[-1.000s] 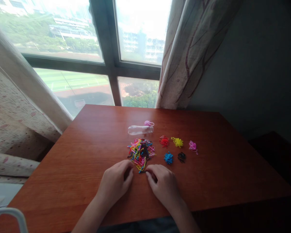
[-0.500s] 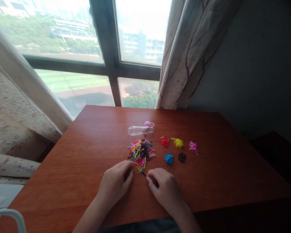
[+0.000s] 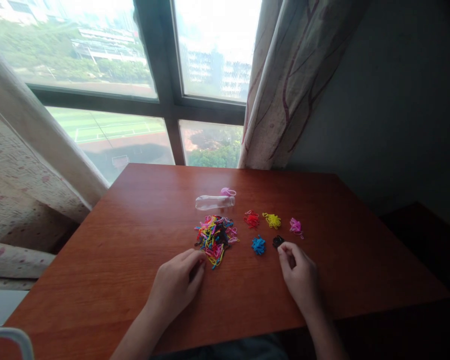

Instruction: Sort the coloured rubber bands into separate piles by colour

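Observation:
A mixed heap of small coloured loops (image 3: 215, 235), in pink, yellow, blue, red and black, lies in the middle of the table. At its lower left edge is my left hand (image 3: 178, 280), thumb and fingers closed together; whatever they pinch is hidden. My right hand (image 3: 300, 272) reaches to the small pile of black loops (image 3: 278, 242), its fingertips pinched at the pile's lower right edge. A blue pile (image 3: 258, 245) lies just left of the black one. Behind these are a red pile (image 3: 251, 219), a yellow pile (image 3: 272, 220) and a pink pile (image 3: 296, 226).
A clear plastic bottle (image 3: 214, 202) lies on its side behind the heap, with a pink looped cap (image 3: 228, 192) beside its neck. The brown wooden table (image 3: 135, 225) reaches back to a window with curtains (image 3: 273, 100). A white curved object (image 3: 13, 335) stands at lower left.
My right hand has moved right, from the front of the mixed heap to the black pile. The black loop by its fingertips has left the heap's front. My left hand stays beside the heap.

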A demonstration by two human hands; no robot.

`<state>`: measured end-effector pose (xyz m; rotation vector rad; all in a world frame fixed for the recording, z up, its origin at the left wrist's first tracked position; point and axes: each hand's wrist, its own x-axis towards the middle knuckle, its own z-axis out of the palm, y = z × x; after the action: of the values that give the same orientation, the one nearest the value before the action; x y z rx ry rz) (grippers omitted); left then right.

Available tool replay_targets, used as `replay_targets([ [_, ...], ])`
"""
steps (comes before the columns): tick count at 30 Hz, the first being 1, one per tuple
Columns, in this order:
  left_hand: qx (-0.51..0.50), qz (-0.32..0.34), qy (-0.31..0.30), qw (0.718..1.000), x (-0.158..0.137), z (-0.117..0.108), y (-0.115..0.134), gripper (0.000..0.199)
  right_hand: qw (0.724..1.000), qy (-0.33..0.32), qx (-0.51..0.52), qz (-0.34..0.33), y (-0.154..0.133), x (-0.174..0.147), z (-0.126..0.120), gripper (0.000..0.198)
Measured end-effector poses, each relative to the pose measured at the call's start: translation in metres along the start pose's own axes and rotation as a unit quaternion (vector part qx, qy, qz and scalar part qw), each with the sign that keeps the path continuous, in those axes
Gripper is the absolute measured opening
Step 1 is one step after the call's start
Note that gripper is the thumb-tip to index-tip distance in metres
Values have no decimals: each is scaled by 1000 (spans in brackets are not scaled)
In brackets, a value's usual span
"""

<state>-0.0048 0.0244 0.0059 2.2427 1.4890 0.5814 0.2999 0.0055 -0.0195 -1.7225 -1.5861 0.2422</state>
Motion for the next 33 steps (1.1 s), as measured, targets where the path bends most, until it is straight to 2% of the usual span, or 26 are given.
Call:
replay_targets([
  [6, 7, 4, 7, 1000, 1, -1, 1, 15, 997, -7, -80, 6, 15, 6, -8, 23],
  [13, 17, 5, 11, 1000, 1, 0, 1, 15, 997, 14, -69, -8, 8, -1, -10, 24],
  [18, 12, 0, 4, 1000, 0, 0, 2, 15, 999, -18, -17, -47, -13, -8, 2, 19],
  [27, -1, 1, 9, 1000, 1, 0, 2, 16, 988, -109, 39, -102, -69, -17, 37, 13],
  [33, 0, 9, 17, 1000, 0, -1, 2, 16, 984, -145, 23, -104, -77, -17, 39, 12],
])
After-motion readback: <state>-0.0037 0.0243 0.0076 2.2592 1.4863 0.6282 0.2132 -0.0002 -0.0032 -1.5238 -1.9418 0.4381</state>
